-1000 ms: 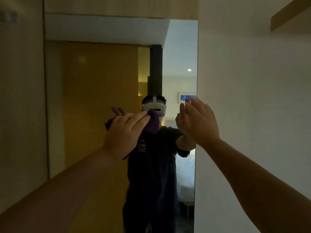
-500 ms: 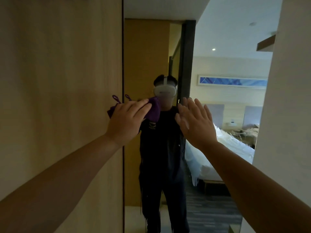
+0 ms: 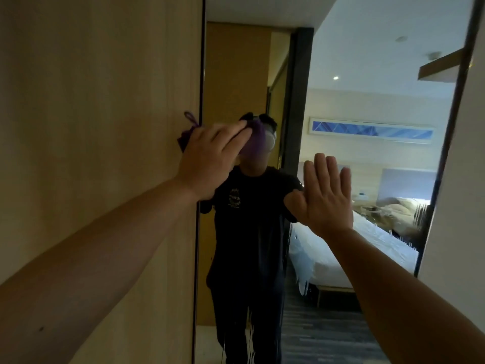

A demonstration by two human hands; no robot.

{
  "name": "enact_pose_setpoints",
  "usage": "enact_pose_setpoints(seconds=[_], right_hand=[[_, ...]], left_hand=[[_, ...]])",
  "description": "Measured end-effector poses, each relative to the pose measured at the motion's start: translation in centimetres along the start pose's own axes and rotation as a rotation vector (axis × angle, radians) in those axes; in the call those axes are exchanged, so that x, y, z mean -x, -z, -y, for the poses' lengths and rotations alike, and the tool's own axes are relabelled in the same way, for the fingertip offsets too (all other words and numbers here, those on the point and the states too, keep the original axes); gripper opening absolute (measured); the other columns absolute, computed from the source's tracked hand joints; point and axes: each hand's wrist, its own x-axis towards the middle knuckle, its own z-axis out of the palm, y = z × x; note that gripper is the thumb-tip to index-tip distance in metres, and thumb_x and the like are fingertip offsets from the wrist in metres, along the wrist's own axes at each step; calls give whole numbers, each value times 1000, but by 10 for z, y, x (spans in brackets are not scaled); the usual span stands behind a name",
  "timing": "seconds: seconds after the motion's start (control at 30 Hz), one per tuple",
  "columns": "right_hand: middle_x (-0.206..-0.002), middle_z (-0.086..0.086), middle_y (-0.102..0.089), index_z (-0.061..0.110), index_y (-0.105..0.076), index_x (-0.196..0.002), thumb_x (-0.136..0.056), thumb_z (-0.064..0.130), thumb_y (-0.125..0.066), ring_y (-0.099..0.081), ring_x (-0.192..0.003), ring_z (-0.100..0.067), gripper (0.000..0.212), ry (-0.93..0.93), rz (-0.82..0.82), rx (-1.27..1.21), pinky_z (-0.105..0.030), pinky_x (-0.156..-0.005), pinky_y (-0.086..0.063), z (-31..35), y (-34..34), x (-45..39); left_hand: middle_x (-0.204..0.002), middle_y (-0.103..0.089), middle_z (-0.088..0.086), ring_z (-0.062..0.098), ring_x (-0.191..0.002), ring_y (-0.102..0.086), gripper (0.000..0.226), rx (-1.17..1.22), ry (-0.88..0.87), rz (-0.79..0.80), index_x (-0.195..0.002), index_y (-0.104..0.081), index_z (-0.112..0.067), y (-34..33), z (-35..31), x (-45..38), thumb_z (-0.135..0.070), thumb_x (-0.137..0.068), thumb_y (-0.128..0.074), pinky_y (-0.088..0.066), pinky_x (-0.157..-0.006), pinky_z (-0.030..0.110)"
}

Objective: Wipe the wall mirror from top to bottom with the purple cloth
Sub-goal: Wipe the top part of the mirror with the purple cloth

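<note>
While my view has swung to the right over the last second, so that the wooden panel (image 3: 99,127) now fills the left side and far more of the wall mirror (image 3: 367,193) lies open ahead, my two hands have kept almost the same places against the glass. Furthest left, the purple cloth (image 3: 253,139) sits bunched under my left hand (image 3: 210,156), its loop poking out over the panel's edge while the rest presses on the mirror near its left border, at about the height of my reflected head. That hand is closed over the cloth, fingers laid flat across it. To the right, my right hand (image 3: 326,195) is spread open, holding nothing, palm toward the glass; it has dropped a little lower than before. I cannot tell whether it touches. Drip trails show lower down the mirror, so I judge the wiping has barely started: the cloth sits well below the mirror's top and should travel up first.
</note>
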Motion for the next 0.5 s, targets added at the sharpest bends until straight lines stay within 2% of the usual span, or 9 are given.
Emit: enact_pose_setpoints(seconds=[0.13, 0.23, 0.37, 0.5], right_hand=[[-166, -12, 2, 14, -6, -158, -102, 52, -20, 7, -153, -30, 69, 8, -45, -12, -56, -123, -4, -1, -6, -1], [-166, -12, 1, 15, -7, -158, -102, 54, -18, 6, -154, -30, 69, 18, -60, -16, -55, -123, -3, 0, -7, -2], [-166, -14, -7, 12, -17, -158, -102, 53, -19, 2, -154, -31, 69, 34, -108, -30, -55, -123, -4, -3, -10, -2], [-166, -14, -9, 10, -23, -157, -102, 51, -25, 2, -154, -30, 68, 35, -158, -42, -54, -123, -4, -4, -13, -2]], left_hand=[[-145, -51, 4, 27, -120, -52, 48, -86, -43, -2, -140, -50, -17, -3, 8, -44, -24, -95, -66, -41, -94, 43], [-148, -48, 8, 29, -129, -50, 45, -85, -61, 57, -141, -50, -14, -7, 6, -55, -25, -98, -60, -40, -99, 44], [-156, -37, 10, 29, -143, -36, 53, -75, -74, 189, -146, -43, -11, -12, -7, -17, -36, -101, -51, -30, -114, 48], [-157, -36, 11, 29, -145, -34, 55, -74, -59, 221, -147, -42, -10, -12, -31, 46, -40, -101, -50, -28, -117, 50]])
